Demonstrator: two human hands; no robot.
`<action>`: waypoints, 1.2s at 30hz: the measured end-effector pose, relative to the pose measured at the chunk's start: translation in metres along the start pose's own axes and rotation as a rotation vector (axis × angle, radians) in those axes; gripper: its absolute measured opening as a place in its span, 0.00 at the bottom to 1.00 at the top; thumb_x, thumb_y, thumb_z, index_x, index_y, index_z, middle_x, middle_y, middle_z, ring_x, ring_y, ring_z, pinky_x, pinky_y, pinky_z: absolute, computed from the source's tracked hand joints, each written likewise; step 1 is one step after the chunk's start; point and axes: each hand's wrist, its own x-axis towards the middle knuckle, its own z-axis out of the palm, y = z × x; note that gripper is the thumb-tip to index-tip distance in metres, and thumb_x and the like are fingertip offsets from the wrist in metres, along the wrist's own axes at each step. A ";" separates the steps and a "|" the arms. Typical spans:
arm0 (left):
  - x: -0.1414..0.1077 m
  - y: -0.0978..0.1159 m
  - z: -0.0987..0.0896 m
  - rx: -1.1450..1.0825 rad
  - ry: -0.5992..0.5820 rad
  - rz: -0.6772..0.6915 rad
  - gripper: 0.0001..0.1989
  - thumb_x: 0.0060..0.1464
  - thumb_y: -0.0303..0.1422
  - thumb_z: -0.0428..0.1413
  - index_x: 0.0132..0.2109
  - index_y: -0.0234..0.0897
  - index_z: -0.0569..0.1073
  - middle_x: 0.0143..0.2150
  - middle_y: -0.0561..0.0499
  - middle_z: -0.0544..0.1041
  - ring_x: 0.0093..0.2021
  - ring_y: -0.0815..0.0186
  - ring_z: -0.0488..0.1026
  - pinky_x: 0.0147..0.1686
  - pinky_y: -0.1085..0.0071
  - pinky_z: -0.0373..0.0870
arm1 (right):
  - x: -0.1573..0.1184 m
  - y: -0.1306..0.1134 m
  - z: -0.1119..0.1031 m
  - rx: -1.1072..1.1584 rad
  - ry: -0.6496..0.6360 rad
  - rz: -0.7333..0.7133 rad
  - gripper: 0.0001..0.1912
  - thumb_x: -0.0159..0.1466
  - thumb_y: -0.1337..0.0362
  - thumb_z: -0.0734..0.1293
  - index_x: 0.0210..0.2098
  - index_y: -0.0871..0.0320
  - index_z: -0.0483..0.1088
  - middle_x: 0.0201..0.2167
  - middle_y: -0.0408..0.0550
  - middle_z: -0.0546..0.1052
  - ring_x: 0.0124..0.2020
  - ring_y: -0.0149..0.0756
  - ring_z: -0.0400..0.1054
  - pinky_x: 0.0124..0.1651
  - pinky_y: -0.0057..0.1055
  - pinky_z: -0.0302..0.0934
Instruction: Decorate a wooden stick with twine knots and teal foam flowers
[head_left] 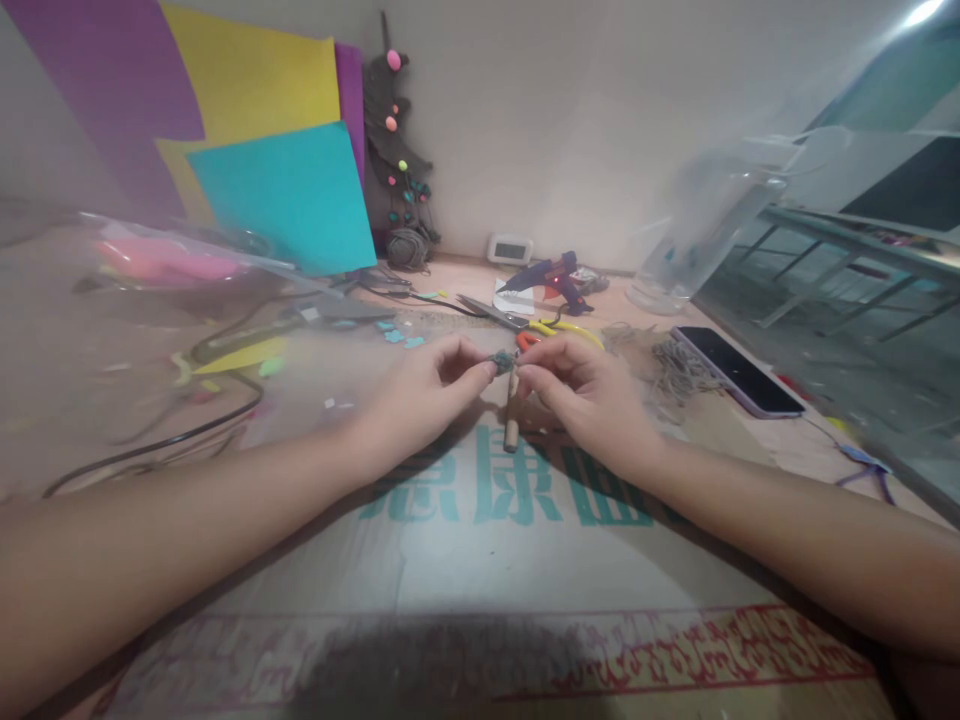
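Both hands meet over the middle of the table. Between thumb and forefinger, my left hand (456, 378) pinches a small dark teal piece (502, 361), too small and blurred to name. My right hand (581, 388) is closed in a pinch at the right side of the same piece. Directly below the fingertips is a short brown wooden stick (511, 425); whether a hand touches it I cannot tell. Just beyond the hands lie scissors (510, 320) with yellow and orange handles.
A purple glue gun (551, 278) stands near the wall beside a small white digital display (511, 248). On the right are a phone (739, 370), a twine bundle (690, 368) and a clear plastic jug (682, 230). Coloured sheets (285, 200) and a black cable (161, 435) occupy the left.
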 end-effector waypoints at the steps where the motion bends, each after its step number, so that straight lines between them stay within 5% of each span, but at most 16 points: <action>1: 0.000 0.000 0.000 -0.005 -0.004 -0.006 0.10 0.60 0.39 0.55 0.34 0.36 0.71 0.32 0.52 0.73 0.34 0.65 0.71 0.36 0.68 0.67 | 0.000 -0.001 0.000 -0.006 -0.015 -0.009 0.06 0.68 0.60 0.66 0.37 0.57 0.69 0.26 0.41 0.75 0.28 0.30 0.70 0.33 0.30 0.64; 4: 0.002 0.000 0.000 -0.008 -0.013 -0.021 0.11 0.60 0.38 0.55 0.33 0.37 0.71 0.30 0.53 0.73 0.33 0.65 0.71 0.36 0.68 0.66 | 0.001 -0.003 -0.004 -0.052 -0.042 -0.043 0.09 0.70 0.57 0.63 0.43 0.56 0.69 0.28 0.42 0.74 0.29 0.31 0.69 0.33 0.30 0.63; 8: 0.004 -0.004 -0.001 -0.043 -0.018 -0.023 0.11 0.60 0.39 0.55 0.33 0.37 0.71 0.31 0.52 0.74 0.34 0.64 0.72 0.37 0.68 0.67 | 0.009 -0.003 -0.015 -0.092 0.096 -0.145 0.09 0.72 0.58 0.61 0.49 0.54 0.66 0.35 0.45 0.72 0.32 0.32 0.67 0.35 0.32 0.62; 16: 0.004 -0.006 0.000 -0.079 -0.022 -0.100 0.12 0.60 0.41 0.55 0.34 0.37 0.70 0.31 0.53 0.74 0.34 0.64 0.74 0.36 0.68 0.67 | 0.041 0.022 -0.053 -0.255 0.269 -0.208 0.05 0.72 0.60 0.59 0.41 0.50 0.66 0.34 0.43 0.70 0.25 0.30 0.63 0.31 0.34 0.63; 22: 0.005 -0.005 0.000 -0.050 -0.016 -0.095 0.11 0.59 0.40 0.55 0.35 0.37 0.70 0.33 0.53 0.73 0.37 0.63 0.74 0.38 0.67 0.66 | 0.058 0.046 -0.077 -0.420 0.331 -0.078 0.05 0.67 0.68 0.62 0.37 0.51 0.66 0.25 0.40 0.67 0.24 0.33 0.63 0.31 0.34 0.61; 29: 0.006 -0.011 0.001 -0.016 0.009 -0.088 0.11 0.59 0.40 0.55 0.35 0.37 0.72 0.33 0.52 0.75 0.35 0.64 0.73 0.36 0.68 0.66 | 0.061 0.045 -0.085 -0.515 0.306 0.181 0.08 0.64 0.71 0.59 0.38 0.52 0.65 0.20 0.38 0.64 0.23 0.33 0.60 0.29 0.31 0.56; 36: 0.006 -0.017 0.002 -0.056 -0.007 -0.072 0.12 0.60 0.41 0.55 0.36 0.37 0.71 0.34 0.52 0.75 0.36 0.64 0.73 0.36 0.68 0.66 | 0.071 0.056 -0.098 -0.524 0.237 0.278 0.11 0.64 0.72 0.59 0.42 0.54 0.68 0.26 0.41 0.70 0.28 0.33 0.65 0.33 0.28 0.59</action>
